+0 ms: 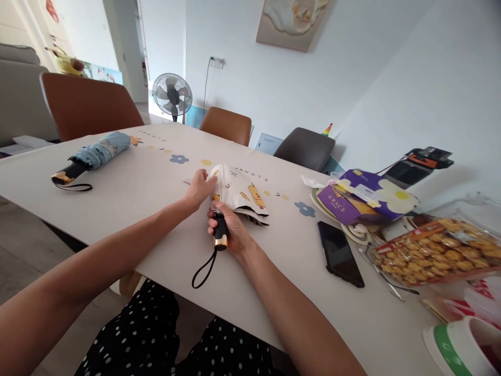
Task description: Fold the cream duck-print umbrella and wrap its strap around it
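A white folding umbrella [237, 190] with yellow cartoon chicks lies loosely folded over the table's middle, its canopy panels spread to the right and their dark underside showing at the edge. My right hand [230, 227] is closed around its black handle, which has a gold end and a hanging black wrist loop. At the canopy's left edge, my left hand [200, 188] pinches the fabric with bent fingers. A small pale strip shows just left of that hand; I cannot tell what it is. Further left lies a blue folded umbrella [102, 151] with a similar black-and-gold handle.
On the right of the white table [176, 261] are a black phone [340, 253], eyeglasses [385, 274], a purple box [344, 201], a clear pack of cookies [438, 250] and a white-and-green mug [450, 347]. Chairs and a fan [172, 95] stand beyond the table.
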Tool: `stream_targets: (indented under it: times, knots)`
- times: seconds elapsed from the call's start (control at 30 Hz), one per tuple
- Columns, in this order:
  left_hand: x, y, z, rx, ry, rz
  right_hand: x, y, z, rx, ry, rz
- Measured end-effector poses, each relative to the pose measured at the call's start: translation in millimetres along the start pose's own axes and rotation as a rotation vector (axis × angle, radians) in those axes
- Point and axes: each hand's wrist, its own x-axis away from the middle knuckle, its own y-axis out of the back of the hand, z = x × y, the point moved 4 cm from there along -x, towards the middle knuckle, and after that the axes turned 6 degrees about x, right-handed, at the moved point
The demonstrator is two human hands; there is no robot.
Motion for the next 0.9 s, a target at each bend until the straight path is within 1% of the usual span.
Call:
stream_targets:
  times: [0.03,0.07,0.1,0.13,0.2,0.27,0.3,0.33,0.37,0.4,0.47,0.57,0.63,0.73,0.8,0.87,0.9]
  knots:
    - [-0.6,-0.5,-5.8,-0.038,-0.068,-0.025,-1.0,1.0,0.0,-0.009,0.001,0.009]
    - [-0.9,-3.4,-13.2,-0.085,-0.144,-0.024,-2.2,2.1,-0.4,-0.021,-0.002,0.018]
    - [-0.8,-9.1,-21.5,-0.133,-0.218,0.008,-3.3,3.1,-1.1,-0.035,-0.007,0.029]
    - [-0.4,-17.7,-29.8,-0.175,-0.282,0.073,-4.4,4.1,-1.8,-0.050,-0.010,0.042]
    - [1.8,-42.4,-44.0,-0.245,-0.379,0.274,-6.1,5.9,-2.7,-0.068,-0.009,0.061]
    - [5.6,-72.7,-51.4,-0.332,-0.441,0.517,-6.9,7.4,-2.8,-0.067,0.000,0.074]
    - [7.7,-88.2,-51.2,-0.387,-0.451,0.639,-7.0,8.0,-2.8,-0.063,0.002,0.076]
    - [9.1,-102.5,-48.6,-0.456,-0.448,0.734,-7.1,8.6,-2.9,-0.059,-0.002,0.077]
    - [10.2,-115.6,-44.2,-0.530,-0.445,0.814,-7.2,9.1,-3.1,-0.058,-0.007,0.076]
    - [9.8,-126.1,-39.5,-0.565,-0.434,0.843,-7.4,9.6,-3.2,-0.057,-0.011,0.074]
    - [8.4,-142.2,-29.3,-0.622,-0.412,0.869,-8.1,10.7,-3.5,-0.060,-0.012,0.072]
    - [7.3,-154.5,-19.0,-0.691,-0.385,0.887,-10.0,12.4,-3.9,-0.067,0.002,0.078]
    - [8.0,-156.4,-19.2,-0.725,-0.387,0.909,-11.5,13.1,-4.5,-0.067,0.006,0.088]
    - [10.6,-151.6,-31.6,-0.737,-0.443,0.914,-12.8,12.9,-5.1,-0.064,0.002,0.102]
    - [12.4,-143.5,-46.7,-0.744,-0.561,0.839,-12.5,12.0,-4.9,-0.065,-0.002,0.105]
    - [13.8,-131.4,-62.6,-0.753,-0.684,0.709,-11.1,10.7,-4.2,-0.070,-0.005,0.107]
    - [14.2,-124.6,-68.8,-0.751,-0.716,0.651,-10.3,9.9,-3.7,-0.072,-0.006,0.108]
